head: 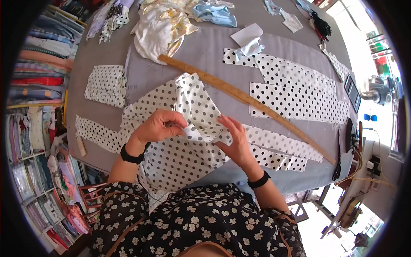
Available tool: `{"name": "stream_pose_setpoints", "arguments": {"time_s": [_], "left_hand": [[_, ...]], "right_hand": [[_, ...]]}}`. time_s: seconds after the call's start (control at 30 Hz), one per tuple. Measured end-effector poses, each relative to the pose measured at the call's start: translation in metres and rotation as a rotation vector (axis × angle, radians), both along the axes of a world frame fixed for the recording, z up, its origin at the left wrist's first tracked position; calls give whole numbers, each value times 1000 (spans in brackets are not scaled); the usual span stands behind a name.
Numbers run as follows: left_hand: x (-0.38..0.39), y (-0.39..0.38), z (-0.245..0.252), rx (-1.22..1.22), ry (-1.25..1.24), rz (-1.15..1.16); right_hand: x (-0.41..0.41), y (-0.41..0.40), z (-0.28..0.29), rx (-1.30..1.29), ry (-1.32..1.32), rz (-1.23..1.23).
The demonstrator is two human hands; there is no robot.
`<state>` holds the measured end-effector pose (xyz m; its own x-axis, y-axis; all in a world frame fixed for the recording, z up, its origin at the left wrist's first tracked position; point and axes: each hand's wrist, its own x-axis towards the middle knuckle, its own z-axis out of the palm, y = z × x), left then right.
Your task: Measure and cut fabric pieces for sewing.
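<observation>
A large white polka-dot fabric piece (179, 163), partly folded over itself, lies on the table before me and hangs towards my lap. My left hand (157, 127) pinches a turned-up edge of it between thumb and forefinger. Close by on the right, my right hand (236, 139) has its fingers spread with nothing gripped. Its fingertips are at the fabric's folded flap (199, 99); whether they touch it I cannot tell. Just beyond the flap, a long wooden ruler (237, 94) slants across the table. Dotted strips (279, 141) extend to the right from beneath or beside the fabric.
Cut dotted panels (295, 99) lie beyond the ruler. A folded dotted bundle (106, 85) rests at left, above another dotted strip (96, 130). Floral cloth (157, 29) and blue cloth (215, 14) are heaped at the back of the table (208, 41). Shelves of folded fabrics (45, 64) line the left.
</observation>
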<state>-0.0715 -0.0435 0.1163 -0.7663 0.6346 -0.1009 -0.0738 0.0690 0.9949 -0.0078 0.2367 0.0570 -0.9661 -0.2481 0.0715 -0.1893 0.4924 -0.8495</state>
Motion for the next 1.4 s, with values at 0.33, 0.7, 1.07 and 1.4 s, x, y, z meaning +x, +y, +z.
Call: {"name": "stream_pose_setpoints", "arguments": {"time_s": [0.33, 0.7, 1.07, 1.4], "left_hand": [[-39, 4, -28, -340, 125, 461], [-79, 26, -111, -650, 384, 563], [-79, 23, -110, -470, 294, 549], [-74, 17, -112, -405, 240, 522]], "right_hand": [[37, 1, 7, -329, -367, -44], [59, -7, -19, -422, -711, -438], [42, -54, -8, -434, -908, -375], [53, -13, -16, -306, -305, -522]]}}
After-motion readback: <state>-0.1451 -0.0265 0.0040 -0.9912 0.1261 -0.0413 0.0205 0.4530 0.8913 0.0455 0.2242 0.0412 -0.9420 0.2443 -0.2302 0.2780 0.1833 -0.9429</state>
